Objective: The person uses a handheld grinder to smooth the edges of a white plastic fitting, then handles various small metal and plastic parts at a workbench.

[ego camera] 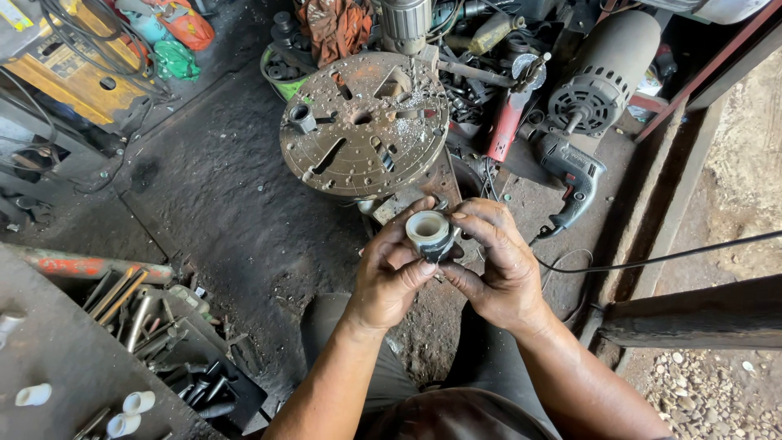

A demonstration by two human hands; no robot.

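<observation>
Both my hands hold one small part in front of me: a short dark metal cylinder with a white bushing [428,233] set in its open top. My left hand [388,273] cups it from the left, thumb pressed against its side. My right hand [497,262] wraps it from the right, fingers curled over the top edge. The part faces up toward the camera. Just beyond it stands the round, rusty table of a drill press [364,125], strewn with metal chips and slots.
A grey electric motor [601,81], a hand drill [572,179] and a red-handled grinder [505,126] lie at the right. A black cable [652,261] crosses right. A tray of rods and bolts [163,334] and white bushings [130,411] sit at lower left. Dirty floor lies between.
</observation>
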